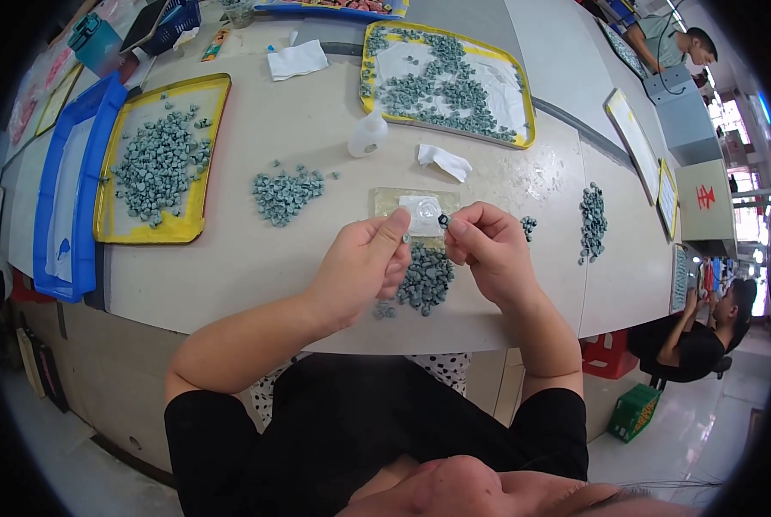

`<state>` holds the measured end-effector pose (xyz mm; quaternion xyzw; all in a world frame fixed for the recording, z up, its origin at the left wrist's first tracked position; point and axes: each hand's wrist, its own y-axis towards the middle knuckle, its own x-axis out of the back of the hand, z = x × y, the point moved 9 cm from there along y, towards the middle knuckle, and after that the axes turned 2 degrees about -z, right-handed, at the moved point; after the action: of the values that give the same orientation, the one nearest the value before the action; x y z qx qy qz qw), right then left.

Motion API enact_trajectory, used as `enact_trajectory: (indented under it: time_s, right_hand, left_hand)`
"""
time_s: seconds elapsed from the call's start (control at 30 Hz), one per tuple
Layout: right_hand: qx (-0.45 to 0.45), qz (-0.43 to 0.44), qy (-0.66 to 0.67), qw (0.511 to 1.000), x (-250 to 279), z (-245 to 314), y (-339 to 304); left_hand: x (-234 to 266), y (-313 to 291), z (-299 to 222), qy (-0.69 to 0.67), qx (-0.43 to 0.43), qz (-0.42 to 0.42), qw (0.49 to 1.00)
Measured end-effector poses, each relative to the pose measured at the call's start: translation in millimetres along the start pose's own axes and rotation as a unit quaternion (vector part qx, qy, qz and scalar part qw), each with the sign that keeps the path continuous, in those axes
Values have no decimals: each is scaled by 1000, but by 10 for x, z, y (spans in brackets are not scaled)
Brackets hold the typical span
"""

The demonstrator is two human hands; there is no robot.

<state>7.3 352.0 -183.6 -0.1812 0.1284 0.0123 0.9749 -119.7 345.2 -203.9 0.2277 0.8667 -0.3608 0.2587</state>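
Both my hands are raised over the table's near middle. My right hand (491, 246) pinches a small dark grey-green piece (443, 221) between thumb and fingertips. Opposite it, my left hand (361, 263) is closed with the thumb on top, and a small grey-green piece (406, 239) peeks out at its fingertips. Just beyond them lies a clear yellowish pad (388, 203) with a white paper square (423, 226) on it. Between and partly under my hands is a pile of small grey-green pieces (427, 280). The pieces' exact kind is too small to tell.
A yellow-rimmed tray of pieces (222, 129) and a blue bin (54, 198) stand left. Another yellow-rimmed tray (530, 116) lies at the back, near a white squeeze bottle (367, 136) and folded tissue (444, 161). Loose piles (288, 195) flank the pad. Co-workers (704, 340) sit right.
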Motion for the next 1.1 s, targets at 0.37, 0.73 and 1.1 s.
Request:
enact_trajectory:
  time_s: [0.37,0.73,1.1]
  right_hand:
    - [565,10,-447,694,-546,544,-532]
    - [627,38,-512,586,-743,407,-609]
    - [577,10,-402,711,-696,490,-541]
  left_hand:
    - [9,49,52,21,0,-15,1000]
    - [89,14,18,79,-58,-26,995]
    - [50,-229,-371,280,-326,-125,894]
